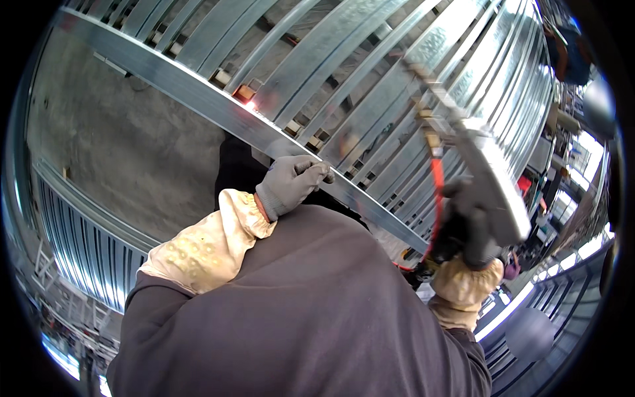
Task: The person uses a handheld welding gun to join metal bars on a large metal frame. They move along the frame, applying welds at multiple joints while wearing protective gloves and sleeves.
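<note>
My left hand (291, 184), in a grey work glove, is curled closed beside the edge of a long metal rail (198, 92). Its thumb lies against the bent fingers, and anything inside them is hidden. On the right, my gloved right hand (471, 241) grips a grey power tool (493, 178) with a long narrow nose. Motion blurs the tool, so its exact kind does not show. It is held up over the slatted metal frame, its nose pointing to the far left. A red hose (437, 185) with a brass-coloured fitting hangs beside the tool.
Parallel shiny metal slats (311, 59) stretch away beyond the rail, with gaps between them. A small orange-brown block (246, 92) sits near a bright glint at the rail. More ribbed metal panels (86, 231) lie at left. Grey concrete floor (126, 132) shows between.
</note>
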`<state>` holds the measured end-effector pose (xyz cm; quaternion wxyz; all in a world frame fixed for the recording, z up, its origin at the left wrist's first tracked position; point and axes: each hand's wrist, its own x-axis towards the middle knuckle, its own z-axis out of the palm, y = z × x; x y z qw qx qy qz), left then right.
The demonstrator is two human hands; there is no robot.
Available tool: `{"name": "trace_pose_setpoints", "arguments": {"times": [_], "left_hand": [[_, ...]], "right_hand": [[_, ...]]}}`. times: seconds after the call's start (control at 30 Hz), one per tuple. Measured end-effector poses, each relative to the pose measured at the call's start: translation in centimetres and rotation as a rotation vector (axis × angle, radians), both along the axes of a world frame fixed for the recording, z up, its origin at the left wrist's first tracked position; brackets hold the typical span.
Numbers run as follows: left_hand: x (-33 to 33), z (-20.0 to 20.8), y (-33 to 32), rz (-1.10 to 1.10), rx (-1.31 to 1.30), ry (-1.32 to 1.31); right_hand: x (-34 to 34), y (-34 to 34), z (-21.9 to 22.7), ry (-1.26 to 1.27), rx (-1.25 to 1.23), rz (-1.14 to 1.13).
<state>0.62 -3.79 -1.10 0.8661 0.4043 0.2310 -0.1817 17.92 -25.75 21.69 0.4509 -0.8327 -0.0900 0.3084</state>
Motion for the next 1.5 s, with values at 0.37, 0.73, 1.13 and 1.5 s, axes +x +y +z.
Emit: {"name": "trace_pose_setpoints", "arguments": {"times": [0.37, 0.73, 1.13, 1.5], "left_hand": [[-0.9, -0.8, -2.3, -0.057, 0.771, -0.5], [-0.3, -0.8, -12.3, 0.522, 1.28, -0.124], [2.4, 0.3, -18.0, 0.326, 1.817, -0.346], [3.8, -0.7, -17.9, 0.233, 1.913, -0.226]], "right_hand": [[-2.6, -21.7, 15.2, -0.537, 0.377, -0.676], [6.5, -31.7, 13.3, -0.461, 0.632, -0.482], [13.5, -10.2, -5.2, 0.468, 0.282, 0.177], [9.2, -1.2, -12.5, 0.845, 0.213, 0.372]]}}
